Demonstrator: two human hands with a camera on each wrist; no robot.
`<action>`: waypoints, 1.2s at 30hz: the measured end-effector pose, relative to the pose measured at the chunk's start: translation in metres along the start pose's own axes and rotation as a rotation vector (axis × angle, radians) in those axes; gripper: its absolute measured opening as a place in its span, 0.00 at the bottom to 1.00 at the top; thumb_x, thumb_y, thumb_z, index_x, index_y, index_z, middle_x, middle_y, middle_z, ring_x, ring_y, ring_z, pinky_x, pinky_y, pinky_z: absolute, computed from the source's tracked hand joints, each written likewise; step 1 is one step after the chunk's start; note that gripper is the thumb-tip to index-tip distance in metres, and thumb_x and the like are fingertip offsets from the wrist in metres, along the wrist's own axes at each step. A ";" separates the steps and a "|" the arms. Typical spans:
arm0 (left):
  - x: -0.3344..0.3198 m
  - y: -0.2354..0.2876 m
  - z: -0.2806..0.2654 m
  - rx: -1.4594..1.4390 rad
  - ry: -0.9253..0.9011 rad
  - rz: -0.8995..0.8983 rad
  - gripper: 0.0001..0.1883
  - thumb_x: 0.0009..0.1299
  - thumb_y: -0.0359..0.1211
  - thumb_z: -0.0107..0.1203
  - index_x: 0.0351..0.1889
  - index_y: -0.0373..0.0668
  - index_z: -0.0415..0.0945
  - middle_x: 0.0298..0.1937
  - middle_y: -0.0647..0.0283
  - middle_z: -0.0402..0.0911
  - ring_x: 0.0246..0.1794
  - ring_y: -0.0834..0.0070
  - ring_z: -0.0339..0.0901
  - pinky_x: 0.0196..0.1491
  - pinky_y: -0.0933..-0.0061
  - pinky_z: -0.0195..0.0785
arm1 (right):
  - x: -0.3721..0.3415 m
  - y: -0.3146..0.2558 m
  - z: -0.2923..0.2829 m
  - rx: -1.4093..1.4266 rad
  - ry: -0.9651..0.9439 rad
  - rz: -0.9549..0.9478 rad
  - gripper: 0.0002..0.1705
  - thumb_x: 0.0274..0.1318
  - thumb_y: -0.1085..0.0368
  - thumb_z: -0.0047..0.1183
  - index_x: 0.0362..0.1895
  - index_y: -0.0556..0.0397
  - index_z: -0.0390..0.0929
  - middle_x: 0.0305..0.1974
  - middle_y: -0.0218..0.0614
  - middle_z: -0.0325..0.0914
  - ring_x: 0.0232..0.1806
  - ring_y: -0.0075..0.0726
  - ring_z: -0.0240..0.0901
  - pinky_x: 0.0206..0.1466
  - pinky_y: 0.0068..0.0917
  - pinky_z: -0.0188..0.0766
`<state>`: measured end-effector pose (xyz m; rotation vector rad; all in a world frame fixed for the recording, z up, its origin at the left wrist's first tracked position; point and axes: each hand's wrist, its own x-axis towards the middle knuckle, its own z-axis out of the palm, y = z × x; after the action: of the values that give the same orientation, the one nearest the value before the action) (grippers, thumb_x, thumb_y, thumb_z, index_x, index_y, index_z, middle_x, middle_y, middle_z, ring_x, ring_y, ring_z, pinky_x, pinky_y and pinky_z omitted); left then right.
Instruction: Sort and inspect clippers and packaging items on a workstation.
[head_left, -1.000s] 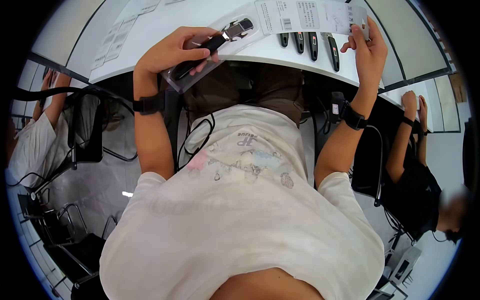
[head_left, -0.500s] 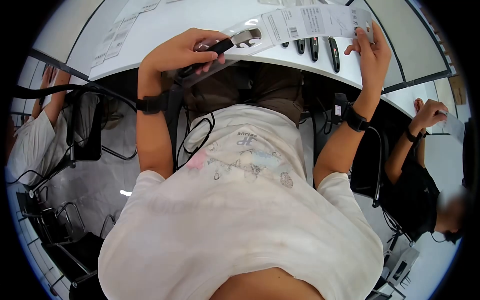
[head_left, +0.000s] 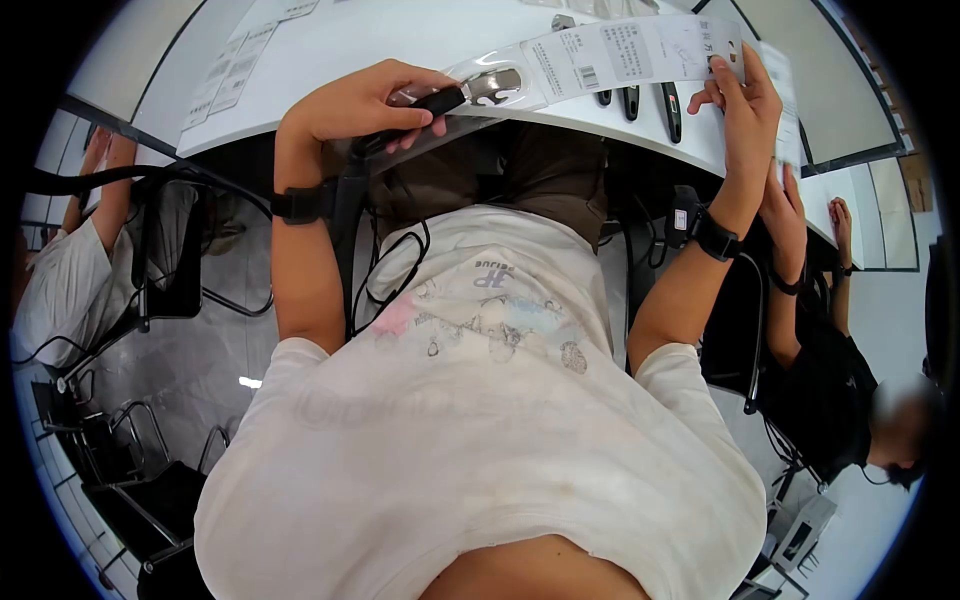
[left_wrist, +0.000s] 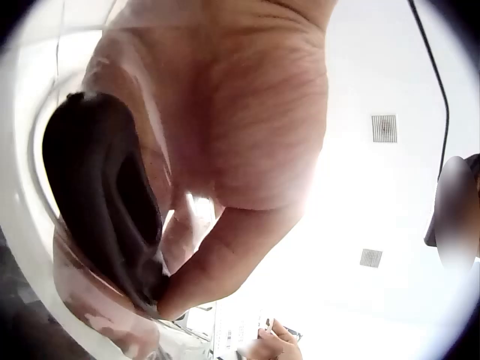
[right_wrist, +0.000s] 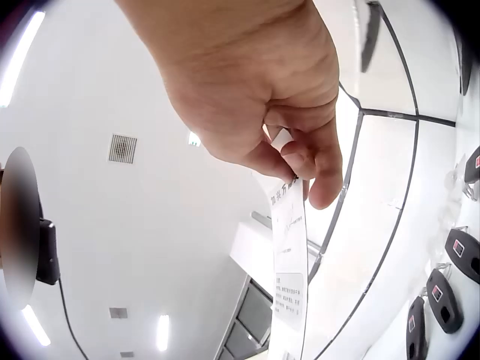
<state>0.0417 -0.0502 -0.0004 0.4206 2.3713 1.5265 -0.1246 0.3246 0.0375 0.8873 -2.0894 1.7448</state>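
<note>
A can opener with a black handle and shiny metal head lies in clear plastic packaging. My left hand grips it by the handle, thumb along the top; in the left wrist view the clear plastic shows around the dark handle. From the package a long white printed card stretches to the right. Its far end is pinched between thumb and fingers of my right hand. In the right wrist view the card hangs from those fingertips. Card and opener are held over the desk's front edge.
Several black-handled tools lie on the white desk, partly behind the card. Printed cards lie at the desk's left. Beside my right wrist, another person's hand reaches up near a white card. Low grey partitions border the desk.
The opener and card have shifted slightly right, and the opener's metal head now lies at a flatter angle. The neighbouring person's hand has come in close to my right forearm.
</note>
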 end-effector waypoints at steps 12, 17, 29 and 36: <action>-0.001 0.010 0.007 -0.064 0.044 -0.004 0.26 0.76 0.26 0.52 0.72 0.33 0.65 0.38 0.64 0.81 0.27 0.81 0.73 0.34 0.78 0.73 | 0.003 0.013 0.000 0.117 -0.026 0.043 0.21 0.68 0.69 0.54 0.60 0.69 0.75 0.22 0.30 0.69 0.20 0.24 0.70 0.24 0.23 0.71; 0.001 0.010 0.007 -0.029 0.015 0.040 0.25 0.77 0.27 0.51 0.72 0.33 0.65 0.39 0.64 0.80 0.28 0.81 0.73 0.34 0.79 0.72 | 0.003 0.012 0.003 0.135 -0.022 0.019 0.20 0.67 0.70 0.55 0.59 0.68 0.76 0.27 0.33 0.75 0.21 0.24 0.69 0.24 0.25 0.73; 0.002 0.002 0.008 -0.110 -0.009 0.078 0.26 0.76 0.24 0.50 0.73 0.35 0.65 0.42 0.57 0.86 0.27 0.81 0.73 0.34 0.80 0.74 | 0.001 0.004 0.002 0.039 0.067 0.004 0.17 0.64 0.71 0.57 0.55 0.65 0.80 0.32 0.37 0.80 0.24 0.25 0.71 0.27 0.31 0.82; 0.004 -0.001 0.005 -0.120 -0.043 0.091 0.26 0.77 0.24 0.49 0.74 0.35 0.64 0.43 0.56 0.86 0.28 0.81 0.74 0.35 0.80 0.74 | 0.003 0.012 -0.006 0.041 0.076 -0.031 0.21 0.64 0.71 0.57 0.60 0.65 0.78 0.33 0.39 0.81 0.24 0.25 0.71 0.26 0.32 0.83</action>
<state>0.0405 -0.0446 -0.0033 0.5337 2.2419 1.6723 -0.1348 0.3310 0.0312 0.8464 -1.9886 1.7833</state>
